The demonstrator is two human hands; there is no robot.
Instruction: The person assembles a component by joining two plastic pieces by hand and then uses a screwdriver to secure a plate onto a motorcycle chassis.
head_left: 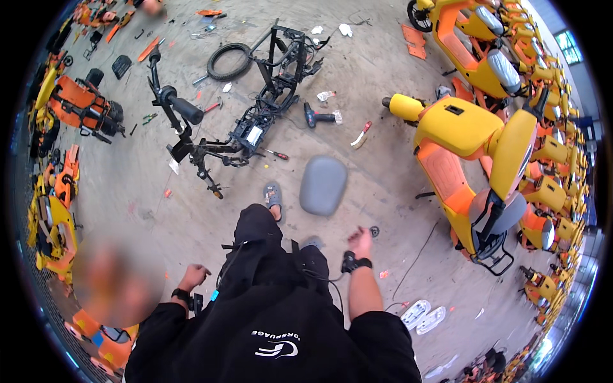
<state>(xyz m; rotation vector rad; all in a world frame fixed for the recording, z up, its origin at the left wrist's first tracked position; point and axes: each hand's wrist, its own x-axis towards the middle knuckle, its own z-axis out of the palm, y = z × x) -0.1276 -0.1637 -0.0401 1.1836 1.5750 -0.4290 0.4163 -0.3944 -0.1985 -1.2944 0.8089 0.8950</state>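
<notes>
My left hand (194,276) hangs at my left side with its fingers loosely bent and nothing visible in them. On the other side, my right hand (360,241) is held out over the floor, fingers loosely curled and apart, with no held thing showing. A small dark round part (375,231) appears just beside its fingertips, seemingly on the floor. Ahead of my feet lies a grey seat cushion (324,185). Beyond it a stripped black scooter frame (265,118) with handlebars (185,110) rests on the floor, apart from both hands.
A cordless drill (318,116), a screwdriver (276,154), a red-handled tool (361,135) and a tire (228,62) lie about the frame. A yellow-orange scooter (456,140) stands at right, before rows of others. Orange parts (64,179) line the left. White sandals (423,317) lie behind right.
</notes>
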